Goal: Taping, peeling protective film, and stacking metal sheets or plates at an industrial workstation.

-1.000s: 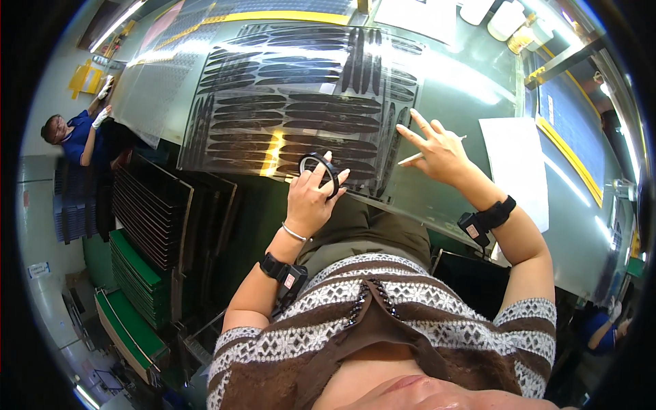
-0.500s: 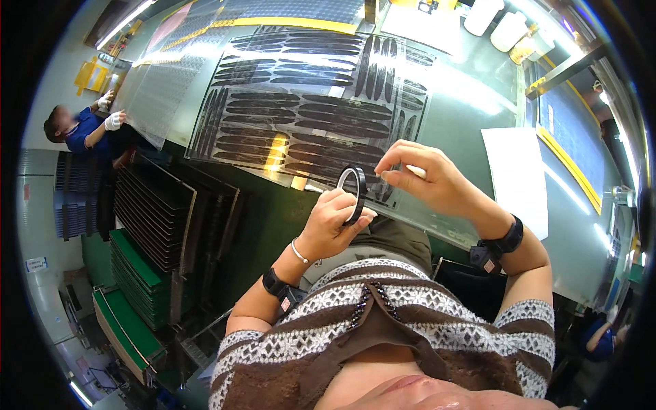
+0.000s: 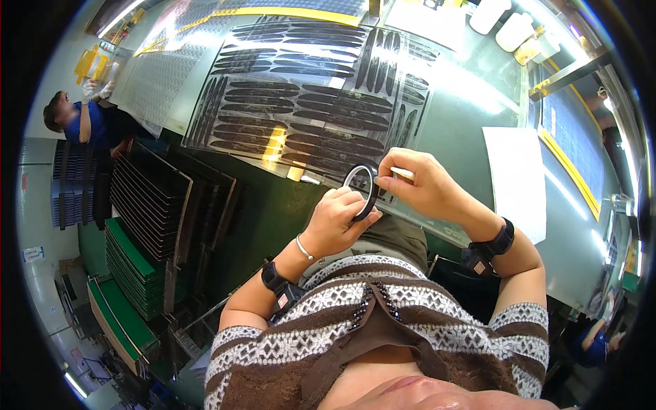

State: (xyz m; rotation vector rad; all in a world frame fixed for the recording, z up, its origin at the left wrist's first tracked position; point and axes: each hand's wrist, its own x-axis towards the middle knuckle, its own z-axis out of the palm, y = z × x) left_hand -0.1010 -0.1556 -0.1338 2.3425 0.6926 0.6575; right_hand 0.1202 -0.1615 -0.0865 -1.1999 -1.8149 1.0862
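My left hand [image 3: 336,217] is closed round the lower part of a roll of black tape [image 3: 372,198], which stands on edge with its white inner ring facing me. At the roll's upper right rim, my right hand [image 3: 422,179] pinches with thumb and forefinger at the tape. Something small and white [image 3: 403,173] shows between the right fingers; I cannot tell its kind. Just beyond both hands, a clear sheet with several dark, long leaf-shaped pieces [image 3: 342,109] lies on the glass-topped table [image 3: 471,96].
A white paper sheet [image 3: 516,178] lies right of my forearm. White bottles [image 3: 514,32] stand at the far right. On the left are a rack of stacked trays [image 3: 147,205] and green boards [image 3: 126,263]. A person in blue [image 3: 89,123] works at the far left.
My right hand has come down and left onto the roll's rim. My left hand has shifted slightly right with the tape. The far-left person's hands have moved.
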